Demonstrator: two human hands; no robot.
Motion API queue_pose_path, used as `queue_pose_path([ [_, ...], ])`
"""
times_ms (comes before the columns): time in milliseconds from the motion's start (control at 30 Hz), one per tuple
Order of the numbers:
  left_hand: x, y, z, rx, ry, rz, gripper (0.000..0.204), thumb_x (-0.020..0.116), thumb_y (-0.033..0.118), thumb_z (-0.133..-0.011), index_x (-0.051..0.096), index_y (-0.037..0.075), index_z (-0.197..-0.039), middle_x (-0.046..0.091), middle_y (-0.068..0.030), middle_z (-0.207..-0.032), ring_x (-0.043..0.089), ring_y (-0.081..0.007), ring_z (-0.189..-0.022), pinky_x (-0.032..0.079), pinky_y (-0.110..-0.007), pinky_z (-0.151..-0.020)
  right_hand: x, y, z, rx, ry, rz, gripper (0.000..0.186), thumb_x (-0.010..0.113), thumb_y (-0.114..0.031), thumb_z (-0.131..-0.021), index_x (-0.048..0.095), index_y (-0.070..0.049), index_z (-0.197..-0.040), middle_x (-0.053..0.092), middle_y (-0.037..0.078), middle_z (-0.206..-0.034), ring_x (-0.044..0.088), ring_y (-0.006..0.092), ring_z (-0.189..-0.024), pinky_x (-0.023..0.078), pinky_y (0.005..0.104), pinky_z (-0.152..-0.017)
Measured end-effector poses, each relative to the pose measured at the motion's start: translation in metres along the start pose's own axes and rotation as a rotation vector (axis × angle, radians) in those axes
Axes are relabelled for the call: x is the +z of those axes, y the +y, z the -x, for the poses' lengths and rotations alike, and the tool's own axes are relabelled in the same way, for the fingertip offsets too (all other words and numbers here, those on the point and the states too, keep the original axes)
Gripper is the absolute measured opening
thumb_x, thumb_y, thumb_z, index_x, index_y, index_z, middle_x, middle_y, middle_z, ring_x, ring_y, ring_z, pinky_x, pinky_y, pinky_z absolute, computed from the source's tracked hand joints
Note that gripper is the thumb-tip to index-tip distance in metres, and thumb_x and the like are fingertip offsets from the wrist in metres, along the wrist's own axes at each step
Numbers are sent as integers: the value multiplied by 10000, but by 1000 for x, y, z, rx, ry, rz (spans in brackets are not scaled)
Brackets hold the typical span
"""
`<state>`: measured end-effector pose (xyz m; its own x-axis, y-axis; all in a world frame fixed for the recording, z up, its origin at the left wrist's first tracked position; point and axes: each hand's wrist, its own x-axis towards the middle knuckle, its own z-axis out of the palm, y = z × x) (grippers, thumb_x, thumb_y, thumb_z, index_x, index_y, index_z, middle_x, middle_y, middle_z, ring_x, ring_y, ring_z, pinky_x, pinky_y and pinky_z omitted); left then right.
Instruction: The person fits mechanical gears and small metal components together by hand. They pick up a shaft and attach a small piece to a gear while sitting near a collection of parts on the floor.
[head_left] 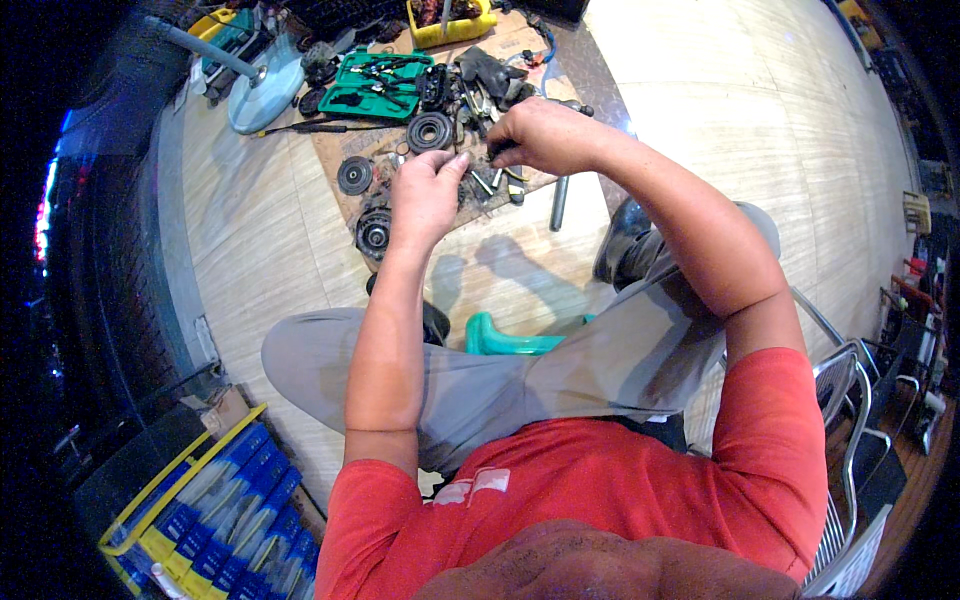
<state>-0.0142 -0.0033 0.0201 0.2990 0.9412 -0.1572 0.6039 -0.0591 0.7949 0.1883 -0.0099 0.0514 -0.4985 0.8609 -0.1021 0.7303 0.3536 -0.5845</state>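
Above a cardboard sheet (335,150) on the floor, both my hands are close together among loose metal parts. My left hand (425,195) is closed, thumb and forefinger drawn together; what they pinch, if anything, is too small to make out. Just across from it, my right hand (548,135) curls its fingers round a small dark piece whose kind I cannot tell. A black ring-shaped part (430,132) lies just beyond my left hand. Left of that hand are a ribbed black disc (355,175) and a dark round pulley-like part (374,232).
An open green tool case (375,84) with dark tools lies at the far left. Behind it stands a yellow bin (452,28). A metal tube (559,204) sticks out past the sheet's near edge. A green stool (510,338) shows between my legs; a metal chair (845,420) stands at right.
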Motion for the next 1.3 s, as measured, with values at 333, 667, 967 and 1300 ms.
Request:
queue_pose_path([
  [333, -2, 9, 5, 77, -120, -194, 292, 635, 243, -845, 678, -31, -938, 674, -191, -786, 664, -265, -730, 491, -359, -685, -9, 3, 2, -6, 36, 98, 139, 682, -145, -780, 653, -38, -865, 638, 168, -782, 622, 348, -777, 468, 429, -684],
  [667, -4, 15, 9, 96, -286, -281, 283, 625, 257, -850, 675, -13, -917, 652, -207, -770, 647, -311, -731, 482, -394, -688, -16, 6, 2, 44, 78, 135, 182, 726, -169, -743, 643, -33, -831, 626, 163, -746, 618, 354, -771, 468, 434, -685],
  [967, -4, 12, 10, 200, -312, -263, 279, 559, 245, -892, 612, -26, -937, 619, -259, -861, 592, -425, -849, 458, -474, -740, -16, 8, 0, 17, 74, 145, 194, 723, -199, -741, 654, -47, -839, 631, 140, -779, 613, 330, -798, 460, 427, -700],
  [1300, 10, 10, 14, 266, -164, -376, 263, 601, 244, -870, 593, -18, -854, 615, -239, -856, 593, -409, -838, 457, -469, -726, -9, 17, -1, -36, 98, 241, 188, 712, -244, -739, 671, -78, -816, 654, 139, -763, 639, 344, -790, 478, 474, -699],
])
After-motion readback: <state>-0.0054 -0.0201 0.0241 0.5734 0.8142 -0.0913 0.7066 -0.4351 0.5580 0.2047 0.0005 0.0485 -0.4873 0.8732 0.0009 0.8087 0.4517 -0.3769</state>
